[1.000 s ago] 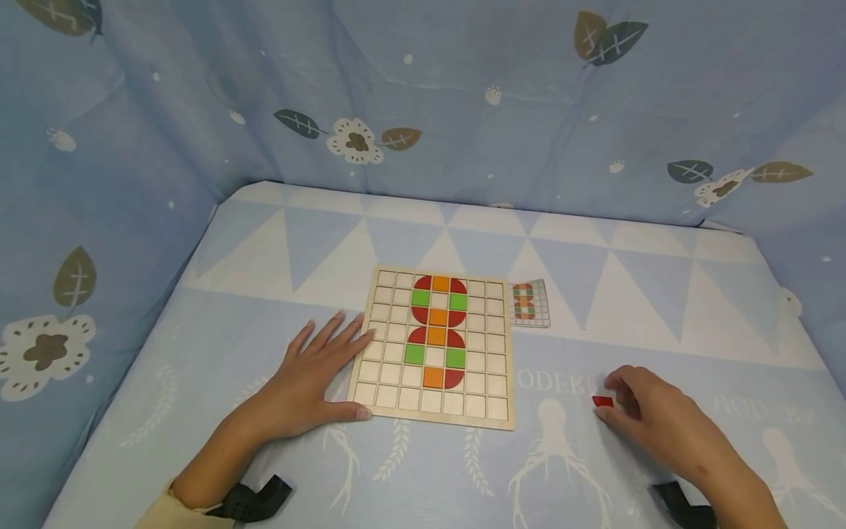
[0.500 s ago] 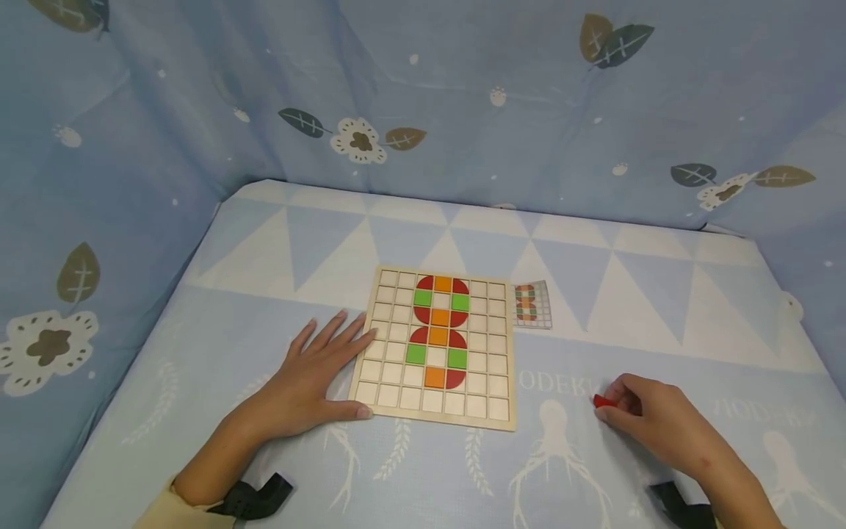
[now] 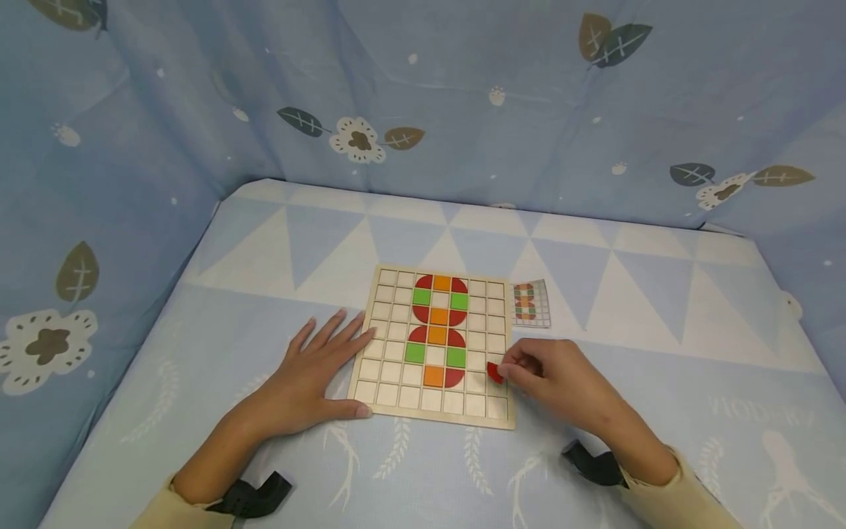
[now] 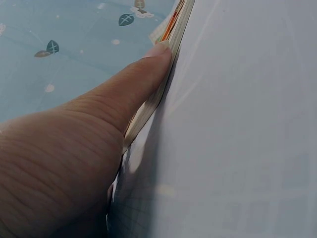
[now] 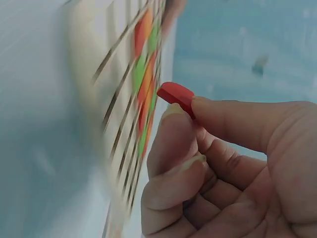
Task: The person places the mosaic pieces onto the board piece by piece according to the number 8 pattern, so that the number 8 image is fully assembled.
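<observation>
My right hand point(image 3: 562, 378) pinches a small red tile point(image 3: 494, 372) between thumb and fingertips, over the right side of a wooden grid board point(image 3: 429, 421). In the right wrist view the red tile point(image 5: 177, 95) shows a curved edge. Red rounded tiles, orange squares point(image 3: 433, 376) and green squares point(image 3: 414, 353) sit in the board's middle columns. The cell left of the lowest orange square holds no coloured tile. My left hand point(image 3: 311, 382) lies with fingers spread along the board's left edge. Its thumb point(image 4: 143, 74) touches the board's edge in the left wrist view.
A small pattern card point(image 3: 532, 304) lies at the board's right edge, printed with a similar red, orange and green design. The patterned cloth point(image 3: 661, 308) covers the table, and a blue curtain point(image 3: 449, 88) rises behind it. Each wrist bears a black mount point(image 3: 256, 497).
My right hand has picked the red tile up from the cloth at the right and carried it left to the board. The left hand has stayed in place.
</observation>
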`<state>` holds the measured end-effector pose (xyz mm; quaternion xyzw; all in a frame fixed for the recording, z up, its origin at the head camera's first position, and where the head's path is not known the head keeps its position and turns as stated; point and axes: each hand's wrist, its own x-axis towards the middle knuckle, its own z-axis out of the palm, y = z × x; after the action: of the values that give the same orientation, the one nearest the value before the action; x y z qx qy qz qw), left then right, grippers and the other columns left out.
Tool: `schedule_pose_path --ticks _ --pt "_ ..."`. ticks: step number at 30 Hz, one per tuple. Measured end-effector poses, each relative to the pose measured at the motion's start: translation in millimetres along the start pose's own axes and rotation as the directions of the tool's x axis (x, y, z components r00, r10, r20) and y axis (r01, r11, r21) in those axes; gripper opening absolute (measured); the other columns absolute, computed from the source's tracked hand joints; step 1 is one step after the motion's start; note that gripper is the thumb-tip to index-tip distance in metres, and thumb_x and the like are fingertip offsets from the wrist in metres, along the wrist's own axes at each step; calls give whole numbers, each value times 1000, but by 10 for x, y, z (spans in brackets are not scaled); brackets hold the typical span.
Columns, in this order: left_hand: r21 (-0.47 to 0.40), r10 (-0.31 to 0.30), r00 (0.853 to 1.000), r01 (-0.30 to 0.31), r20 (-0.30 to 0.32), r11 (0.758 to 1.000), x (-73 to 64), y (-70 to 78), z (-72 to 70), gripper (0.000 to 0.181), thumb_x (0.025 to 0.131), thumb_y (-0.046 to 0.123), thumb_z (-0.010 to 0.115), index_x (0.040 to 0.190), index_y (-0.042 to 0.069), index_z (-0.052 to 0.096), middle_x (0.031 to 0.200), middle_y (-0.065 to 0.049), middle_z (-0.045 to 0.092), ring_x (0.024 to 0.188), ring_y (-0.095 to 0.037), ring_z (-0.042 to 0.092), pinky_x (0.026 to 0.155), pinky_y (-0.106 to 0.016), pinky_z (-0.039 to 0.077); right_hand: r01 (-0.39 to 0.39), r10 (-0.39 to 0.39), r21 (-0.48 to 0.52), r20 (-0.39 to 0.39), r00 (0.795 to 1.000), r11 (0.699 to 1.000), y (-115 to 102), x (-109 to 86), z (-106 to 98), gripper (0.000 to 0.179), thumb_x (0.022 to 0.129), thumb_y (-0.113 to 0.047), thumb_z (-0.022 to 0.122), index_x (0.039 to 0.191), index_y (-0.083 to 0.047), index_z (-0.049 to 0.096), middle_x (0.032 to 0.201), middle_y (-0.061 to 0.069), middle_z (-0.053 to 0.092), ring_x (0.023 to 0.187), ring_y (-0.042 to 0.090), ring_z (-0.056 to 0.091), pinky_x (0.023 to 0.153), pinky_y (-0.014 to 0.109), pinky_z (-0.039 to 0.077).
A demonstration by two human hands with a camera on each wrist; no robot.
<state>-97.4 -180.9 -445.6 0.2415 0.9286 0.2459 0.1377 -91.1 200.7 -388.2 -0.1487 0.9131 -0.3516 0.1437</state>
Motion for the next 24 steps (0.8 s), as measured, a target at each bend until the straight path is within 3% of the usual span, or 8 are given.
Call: schedule_pose_path --ticks 5,8,15,24 --pt "-5 16 1000 -16 -19 1000 -5 -23 11 109 80 66 80 167 27 29 175 2 15 161 -27 -1 123 -59 -6 148 -150 21 84 985 989 -282 362 278 12 101 -18 72 89 -16 71 71 -11 60 63 7 54 59 25 47" --pt "-4 30 999 -30 -27 1000 -3 -20 8 108 81 70 77 167 26 30 174 1 16 161 -28 0 123 -60 -5 197 -194 -14 103 976 980 -406 531 421 16 100 -19 72 85 -18 69 67 -13 58 60 5 51 58 25 45" --pt "-2 55 998 -55 -38 998 13 -2 -1 108 81 72 75 167 26 30 174 1 17 161 -29 3 123 -59 -4 197 -187 -67 135 973 978 -538 709 623 19 99 -18 72 81 -18 69 60 -12 55 53 4 49 55 25 44" --pt "2 42 999 -42 -26 999 -5 7 -25 107 81 71 76 167 26 30 174 1 17 161 -29 2 123 -59 -4 174 -155 -163 120 980 971 -589 713 692 19 97 -18 75 80 -20 65 66 -11 56 58 6 52 56 27 47"
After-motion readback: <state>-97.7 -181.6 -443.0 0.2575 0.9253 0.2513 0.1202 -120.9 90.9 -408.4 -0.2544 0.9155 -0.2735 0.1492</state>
